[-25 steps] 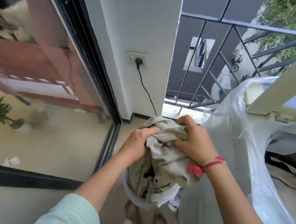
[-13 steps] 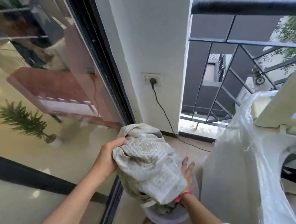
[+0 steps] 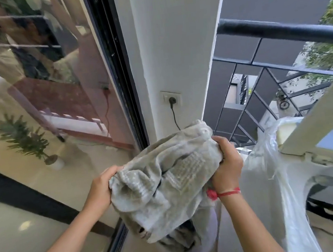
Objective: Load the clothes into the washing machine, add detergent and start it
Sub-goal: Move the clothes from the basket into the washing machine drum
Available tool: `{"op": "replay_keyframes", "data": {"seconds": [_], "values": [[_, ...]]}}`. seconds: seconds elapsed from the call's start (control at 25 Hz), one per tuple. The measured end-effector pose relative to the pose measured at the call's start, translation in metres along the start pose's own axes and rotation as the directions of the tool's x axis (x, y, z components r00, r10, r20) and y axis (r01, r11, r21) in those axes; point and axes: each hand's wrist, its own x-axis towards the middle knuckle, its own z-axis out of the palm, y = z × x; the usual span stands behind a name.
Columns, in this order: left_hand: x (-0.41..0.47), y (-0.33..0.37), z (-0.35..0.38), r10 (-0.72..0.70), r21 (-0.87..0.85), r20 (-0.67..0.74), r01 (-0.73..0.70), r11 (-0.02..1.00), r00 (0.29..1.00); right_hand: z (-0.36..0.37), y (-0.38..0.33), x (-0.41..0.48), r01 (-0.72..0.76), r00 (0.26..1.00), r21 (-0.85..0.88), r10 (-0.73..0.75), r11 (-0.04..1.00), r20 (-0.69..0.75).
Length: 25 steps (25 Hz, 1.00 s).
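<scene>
Here, the left hand and right hand are gripping a bunched grey cloth, fingers curling tightly into its two ends. The cloth is hanging between the fingers, its folds drooping into a pale tub beneath them. Just right of the right fingers, the plastic-covered washing machine is standing.

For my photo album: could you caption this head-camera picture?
Left hand and right hand hold a grey bundle of clothes above a pale tub, beside a plastic-draped machine.
</scene>
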Motion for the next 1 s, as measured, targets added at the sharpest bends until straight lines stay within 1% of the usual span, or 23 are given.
{"op": "replay_keyframes", "data": {"seconds": [0.04,0.08,0.12,0.16,0.2,0.24,0.28,0.32,0.36,0.4,0.44,0.48,0.52,0.56,0.64,0.68,0.72,0.76,0.8,0.84,0.88,0.92,1.0], "values": [[0.006,0.007,0.004,0.015,-0.04,-0.017,-0.016,0.999,1.0,-0.02,-0.026,0.009,0.216,0.973,-0.04,-0.218,0.976,-0.074],[0.013,0.018,0.007,0.046,-0.093,-0.015,-0.048,0.995,0.999,-0.038,-0.053,0.017,0.398,0.905,-0.059,-0.403,0.915,-0.14],[0.02,0.031,0.011,0.088,-0.118,-0.001,-0.088,0.989,0.996,-0.054,-0.075,0.023,0.524,0.825,-0.076,-0.528,0.848,-0.201],[0.028,0.045,0.016,0.16,-0.09,0.027,-0.157,0.983,0.987,-0.066,-0.094,0.029,0.614,0.746,-0.107,-0.619,0.782,-0.245],[0.037,0.058,0.02,0.236,-0.022,0.099,-0.235,0.972,0.967,-0.074,-0.108,0.033,0.674,0.679,-0.147,-0.686,0.724,-0.262],[0.047,0.073,0.021,0.249,0.079,0.217,-0.272,0.959,0.944,-0.078,-0.114,0.035,0.702,0.637,-0.204,-0.73,0.682,-0.246],[0.054,0.084,0.019,0.172,0.235,0.374,-0.272,0.933,0.911,-0.08,-0.111,0.036,0.713,0.618,-0.27,-0.761,0.648,-0.195],[0.06,0.091,0.014,0.008,0.397,0.532,-0.257,0.881,0.847,-0.08,-0.104,0.035,0.715,0.616,-0.33,-0.779,0.616,-0.119],[0.064,0.097,0.009,-0.165,0.523,0.627,-0.255,0.813,0.761,-0.08,-0.092,0.033,0.707,0.631,-0.382,-0.775,0.594,-0.038],[0.061,0.104,0.006,-0.23,0.53,0.67,-0.238,0.814,0.706,-0.08,-0.08,0.031,0.693,0.654,-0.429,-0.756,0.58,0.034],[0.055,0.112,0.01,-0.164,0.423,0.695,-0.215,0.88,0.7,-0.082,-0.068,0.027,0.674,0.678,-0.471,-0.729,0.57,0.088],[0.043,0.127,0.02,-0.014,0.245,0.692,-0.216,0.945,0.722,-0.083,-0.061,0.023,0.659,0.697,-0.502,-0.706,0.56,0.127],[0.03,0.141,0.038,0.127,0.089,0.647,-0.24,0.967,0.752,-0.083,-0.056,0.017,0.653,0.705,-0.529,-0.69,0.542,0.163],[0.018,0.15,0.059,0.239,-0.004,0.597,-0.294,0.956,0.766,-0.083,-0.052,0.011,0.657,0.707,-0.542,-0.679,0.525,0.199],[0.012,0.154,0.094,0.375,-0.074,0.505,-0.394,0.916,0.777,-0.081,-0.046,0.002,0.667,0.708,-0.542,-0.661,0.511,0.247],[0.017,0.151,0.1,0.426,-0.101,0.447,-0.429,0.897,0.786,-0.082,-0.043,0.0,0.66,0.723,-0.535,-0.64,0.528,0.261],[0.023,0.147,0.097,0.496,-0.107,0.385,-0.496,0.862,0.778,-0.086,-0.04,-0.001,0.641,0.755,-0.513,-0.59,0.572,0.286],[0.027,0.143,0.09,0.548,-0.096,0.332,-0.55,0.83,0.768,-0.094,-0.034,-0.003,0.608,0.794,-0.457,-0.509,0.649,0.333],[0.03,0.14,0.08,0.577,-0.093,0.291,-0.577,0.811,0.763,-0.104,-0.025,-0.002,0.539,0.824,-0.371,-0.383,0.756,0.417],[0.033,0.136,0.07,0.59,-0.1,0.251,-0.586,0.804,0.767,-0.113,-0.01,0.001,0.398,0.821,-0.28,-0.204,0.874,0.533],[0.034,0.133,0.059,0.591,-0.125,0.215,-0.579,0.806,0.777,-0.117,0.01,0.003,0.215,0.785,-0.234,-0.025,0.948,0.619],[0.034,0.132,0.048,0.586,-0.144,0.188,-0.568,0.81,0.788,-0.114,0.032,0.003,0.109,0.749,-0.282,0.107,0.953,0.654],[0.031,0.137,0.031,0.592,-0.156,0.15,-0.573,0.805,0.792,-0.085,0.068,-0.004,0.066,0.664,-0.414,0.27,0.908,0.698]]}}
